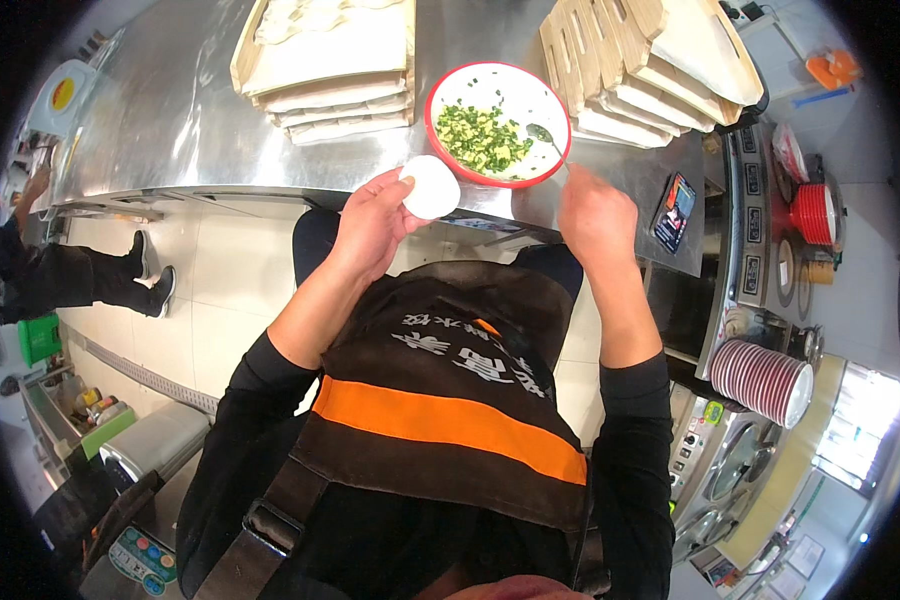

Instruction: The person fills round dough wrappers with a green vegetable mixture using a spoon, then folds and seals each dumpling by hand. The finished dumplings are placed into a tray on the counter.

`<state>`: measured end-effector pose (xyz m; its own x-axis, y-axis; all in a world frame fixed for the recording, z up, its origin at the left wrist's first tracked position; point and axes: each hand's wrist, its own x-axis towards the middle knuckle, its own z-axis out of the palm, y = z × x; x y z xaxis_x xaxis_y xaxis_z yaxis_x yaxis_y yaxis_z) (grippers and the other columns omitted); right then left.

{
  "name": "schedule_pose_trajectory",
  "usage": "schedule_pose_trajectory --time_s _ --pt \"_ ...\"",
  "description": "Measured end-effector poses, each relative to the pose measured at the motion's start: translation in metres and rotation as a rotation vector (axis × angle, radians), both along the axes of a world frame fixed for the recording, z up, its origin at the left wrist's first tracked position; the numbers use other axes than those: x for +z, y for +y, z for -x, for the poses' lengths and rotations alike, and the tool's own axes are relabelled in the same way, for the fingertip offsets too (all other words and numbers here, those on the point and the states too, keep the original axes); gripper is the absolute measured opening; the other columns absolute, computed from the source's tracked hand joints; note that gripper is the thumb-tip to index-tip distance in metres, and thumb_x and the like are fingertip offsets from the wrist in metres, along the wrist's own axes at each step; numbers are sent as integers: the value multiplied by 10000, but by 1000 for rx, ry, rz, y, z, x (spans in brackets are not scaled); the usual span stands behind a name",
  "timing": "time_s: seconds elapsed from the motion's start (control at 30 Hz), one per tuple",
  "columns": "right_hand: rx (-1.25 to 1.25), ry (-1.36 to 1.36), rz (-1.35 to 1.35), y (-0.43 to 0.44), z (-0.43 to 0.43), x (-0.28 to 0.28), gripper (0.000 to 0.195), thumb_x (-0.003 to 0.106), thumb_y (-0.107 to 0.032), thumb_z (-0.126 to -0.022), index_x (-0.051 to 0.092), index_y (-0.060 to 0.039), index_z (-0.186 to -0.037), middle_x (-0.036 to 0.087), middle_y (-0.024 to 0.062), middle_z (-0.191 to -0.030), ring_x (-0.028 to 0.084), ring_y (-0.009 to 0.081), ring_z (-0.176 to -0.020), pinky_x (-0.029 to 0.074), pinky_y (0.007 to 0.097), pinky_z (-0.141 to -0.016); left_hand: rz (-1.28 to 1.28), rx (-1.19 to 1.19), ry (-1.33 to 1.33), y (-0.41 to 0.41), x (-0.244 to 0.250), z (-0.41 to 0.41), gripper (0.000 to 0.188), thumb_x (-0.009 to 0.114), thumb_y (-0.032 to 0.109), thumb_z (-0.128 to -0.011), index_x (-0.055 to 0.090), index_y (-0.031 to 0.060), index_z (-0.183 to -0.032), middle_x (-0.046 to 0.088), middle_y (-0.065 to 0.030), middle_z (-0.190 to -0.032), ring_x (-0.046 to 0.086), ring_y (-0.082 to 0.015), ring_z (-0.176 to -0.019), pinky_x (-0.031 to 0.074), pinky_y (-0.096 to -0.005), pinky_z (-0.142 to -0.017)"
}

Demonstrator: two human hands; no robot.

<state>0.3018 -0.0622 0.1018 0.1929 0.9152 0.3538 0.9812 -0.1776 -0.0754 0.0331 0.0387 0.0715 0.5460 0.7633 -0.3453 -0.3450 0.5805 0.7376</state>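
Between the fingers and thumb of my left hand (pixel 371 225) is a round white dough wrapper (pixel 431 187), held flat just off the near table edge. My right hand (pixel 597 217) grips the handle of a metal spoon (pixel 541 135), whose bowl reaches inside a red-rimmed white bowl (pixel 461 79). Chopped green and yellow filling (pixel 484 139) covers the lower left of that bowl's inside, with green bits stuck to its wall. The wrapper carries no filling on the side that I see.
Stacked wooden trays lined with pale cloth stand left (pixel 337 56) and right (pixel 637 67) of the bowl on the steel table (pixel 157 112). A lit phone (pixel 673 212) lies near the table's right edge. Another person's legs (pixel 112 277) show at left. Stacked bowls (pixel 761 382) stand at right.
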Motion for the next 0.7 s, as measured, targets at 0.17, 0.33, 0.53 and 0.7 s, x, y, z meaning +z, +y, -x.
schedule_pose_trajectory --time_s 0.17,0.33,0.53,0.7 --pt "-39 -13 144 3 7 9 126 607 -163 -882 670 -54 -894 709 178 -735 701 385 -646 577 500 -634 -12 1 -8 1 -2 0 376 480 147 -1074 528 -118 -1336 669 -181 -1249 697 -241 -1093 575 -365 -980" --pt "-52 91 241 4 15 19 184 590 -186 -908 712 -52 -881 714 214 -783 705 402 -710 574 513 -680 -16 -10 7 4 -8 0 406 466 145 -1075 500 -128 -1373 653 -191 -1280 685 -247 -1120 569 -372 -994" --pt "-93 608 292 9 10 29 248 580 -205 -930 730 -9 -903 688 232 -764 699 357 -727 535 458 -721 0 -33 -3 5 -13 -3 414 446 133 -1078 476 -137 -1390 631 -203 -1314 671 -260 -1158 560 -394 -1020" --pt "-165 845 335 11 6 33 240 615 -196 -927 716 18 -887 607 158 -640 589 192 -609 490 384 -642 18 -18 -19 7 -14 -9 415 431 136 -1083 469 -142 -1390 630 -210 -1315 670 -273 -1165 559 -411 -1028"
